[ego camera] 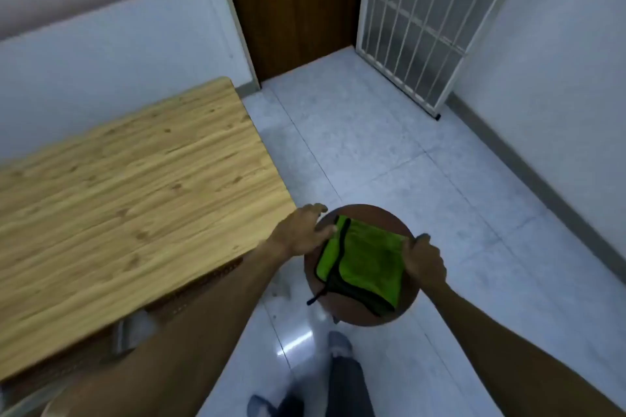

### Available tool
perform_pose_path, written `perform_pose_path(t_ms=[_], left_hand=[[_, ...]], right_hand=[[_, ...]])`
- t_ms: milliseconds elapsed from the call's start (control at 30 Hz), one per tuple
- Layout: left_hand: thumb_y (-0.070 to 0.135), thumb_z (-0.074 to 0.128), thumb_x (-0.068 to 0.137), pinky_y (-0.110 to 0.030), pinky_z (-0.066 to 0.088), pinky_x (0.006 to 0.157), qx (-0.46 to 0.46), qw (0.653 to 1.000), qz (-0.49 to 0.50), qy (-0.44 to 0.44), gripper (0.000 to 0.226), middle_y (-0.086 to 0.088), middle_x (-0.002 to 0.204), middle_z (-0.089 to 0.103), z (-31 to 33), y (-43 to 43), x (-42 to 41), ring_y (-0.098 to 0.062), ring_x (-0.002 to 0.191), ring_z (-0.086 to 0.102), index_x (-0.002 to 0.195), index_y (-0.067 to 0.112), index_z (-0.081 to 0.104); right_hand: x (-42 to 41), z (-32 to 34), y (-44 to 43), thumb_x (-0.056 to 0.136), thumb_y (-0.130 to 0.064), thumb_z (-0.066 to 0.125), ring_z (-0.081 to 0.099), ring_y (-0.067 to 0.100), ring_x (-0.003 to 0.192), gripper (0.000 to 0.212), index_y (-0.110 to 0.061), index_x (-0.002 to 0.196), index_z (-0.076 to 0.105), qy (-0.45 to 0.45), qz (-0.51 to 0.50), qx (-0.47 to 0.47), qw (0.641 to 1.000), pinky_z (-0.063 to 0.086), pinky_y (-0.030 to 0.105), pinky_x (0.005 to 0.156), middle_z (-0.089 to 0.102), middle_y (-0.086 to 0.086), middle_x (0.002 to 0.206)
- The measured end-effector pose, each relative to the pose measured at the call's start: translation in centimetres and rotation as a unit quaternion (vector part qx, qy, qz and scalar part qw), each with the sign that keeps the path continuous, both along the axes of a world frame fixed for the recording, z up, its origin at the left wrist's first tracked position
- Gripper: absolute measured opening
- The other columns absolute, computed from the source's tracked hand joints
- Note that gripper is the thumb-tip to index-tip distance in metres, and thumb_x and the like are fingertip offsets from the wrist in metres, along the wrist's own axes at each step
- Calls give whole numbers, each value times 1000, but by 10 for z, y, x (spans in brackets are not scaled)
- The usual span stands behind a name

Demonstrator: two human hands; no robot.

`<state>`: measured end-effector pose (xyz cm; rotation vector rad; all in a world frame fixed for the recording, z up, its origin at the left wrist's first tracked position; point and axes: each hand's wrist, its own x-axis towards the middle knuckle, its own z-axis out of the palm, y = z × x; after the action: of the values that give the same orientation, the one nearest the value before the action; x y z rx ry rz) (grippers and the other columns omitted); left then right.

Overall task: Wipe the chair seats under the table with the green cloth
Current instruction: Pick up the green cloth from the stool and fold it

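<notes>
Both hands' fingers grip green cloth [360, 259] on round stool seat [406, 294]; wooden table [128, 186] left, tiled floor [389, 152].

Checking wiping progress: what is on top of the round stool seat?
The green cloth, folded, lies on the stool seat, left hand at one edge and right hand pinching the other. The seat beneath it is hidden.

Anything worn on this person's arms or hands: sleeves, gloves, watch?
Nothing shows: the left hand and right hand have no gloves, and both forearms are sleeveless up to the frame edge. No watch, ring or band is visible, though the picture is somewhat blurred.
</notes>
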<state>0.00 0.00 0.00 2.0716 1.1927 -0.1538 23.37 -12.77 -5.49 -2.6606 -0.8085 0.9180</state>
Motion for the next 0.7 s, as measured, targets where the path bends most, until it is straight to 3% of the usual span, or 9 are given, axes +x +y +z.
perform_pose_path(t_ms=[100, 133, 267, 367, 433, 500, 600, 700], left_hand=[[63, 45, 91, -43, 48, 81, -33, 999, 2, 16, 60, -16, 117, 58, -42, -6, 19, -37, 107, 58, 122, 13, 49], [63, 46, 91, -44, 49, 82, -51, 998, 17, 42, 61, -17, 118, 57, -52, -12, 24, -38, 107, 57, 122, 11, 48], [59, 52, 90, -53, 42, 105, -48, 990, 76, 105, 76, -20, 144, 42, -96, -30, 48, -38, 132, 42, 139, 4, 37], [61, 55, 86, -49, 41, 106, 8, 981, 151, 124, 75, -22, 133, 48, -120, -46, 64, -39, 127, 45, 129, 2, 44], [63, 60, 82, -46, 48, 98, 11, 970, 221, 101, 73, -21, 122, 58, -127, -53, 72, -38, 115, 55, 122, 4, 46], [58, 64, 83, -45, 52, 88, -40, 957, 276, 74, 66, -19, 113, 65, -132, -57, 82, -38, 105, 62, 118, 5, 47], [51, 56, 93, -43, 53, 81, -84, 969, 222, 71, 48, -19, 98, 69, -135, -62, 89, -39, 95, 66, 98, 4, 57], [48, 45, 99, -47, 54, 79, -92, 972, 215, 10, 44, -20, 97, 68, -133, -68, 80, -40, 92, 66, 103, 5, 54]], right_hand=[[-3, -30, -14, 95, -46, 46, 59, 44, 104, 52, -1, 119, 42, 3, -24, -4, 1000, 49, 49, 84, 59, 25, 115], [-6, -39, -22, 95, -47, 46, 59, 44, 103, 52, 0, 117, 43, 13, -37, -6, 999, 49, 49, 82, 60, 25, 113], [-7, -61, -25, 93, -57, 42, 62, 38, 93, 55, -4, 103, 51, -10, -69, 25, 997, 46, 40, 72, 64, 19, 101], [-17, -73, -20, 91, -61, 42, 62, 36, 91, 57, -6, 101, 51, -15, -70, 29, 997, 40, 37, 69, 63, 16, 99], [-23, -79, -18, 92, -57, 44, 62, 36, 94, 53, -6, 104, 50, -22, -55, 26, 998, 41, 37, 70, 62, 16, 103], [-29, -84, -16, 96, -48, 44, 61, 36, 94, 44, -4, 104, 49, -42, -49, 34, 997, 43, 37, 70, 62, 16, 104], [-42, -84, -14, 99, -39, 42, 64, 36, 86, 36, -3, 101, 47, -84, -63, 92, 990, 46, 38, 67, 63, 18, 97], [-50, -78, -11, 101, -33, 41, 66, 39, 77, 36, 1, 108, 45, -84, -79, 127, 985, 41, 33, 59, 67, 24, 91]])
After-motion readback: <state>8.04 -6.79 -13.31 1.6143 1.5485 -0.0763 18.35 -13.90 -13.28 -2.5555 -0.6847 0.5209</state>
